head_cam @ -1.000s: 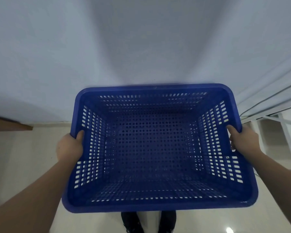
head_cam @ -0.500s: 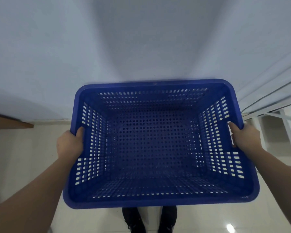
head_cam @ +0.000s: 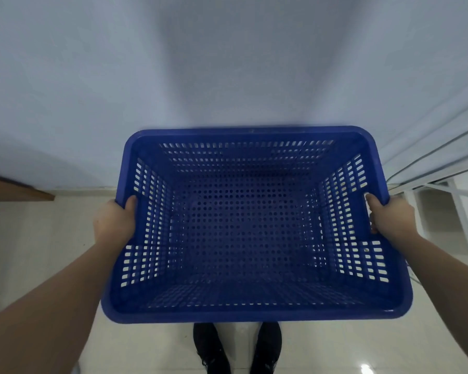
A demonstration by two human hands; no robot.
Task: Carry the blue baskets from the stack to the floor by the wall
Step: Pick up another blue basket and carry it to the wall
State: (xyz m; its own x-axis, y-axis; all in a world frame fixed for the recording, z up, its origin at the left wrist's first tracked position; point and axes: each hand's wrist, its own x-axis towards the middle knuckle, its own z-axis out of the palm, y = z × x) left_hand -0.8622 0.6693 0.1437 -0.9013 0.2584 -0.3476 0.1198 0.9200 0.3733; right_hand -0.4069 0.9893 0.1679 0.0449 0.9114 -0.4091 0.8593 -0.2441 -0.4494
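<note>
An empty blue perforated basket fills the middle of the view, held level above the pale tiled floor and right in front of the white wall. My left hand grips its left rim, thumb inside. On the opposite side my right hand clasps the right rim the same way. The stack of baskets is out of view.
My two dark shoes stand on the glossy tiles under the basket. A brown wooden edge juts in at the left by the wall's foot. A white metal frame with bars stands at the right.
The basket has drifted slightly up in the view and nearer the wall. Both hands keep the same grip.
</note>
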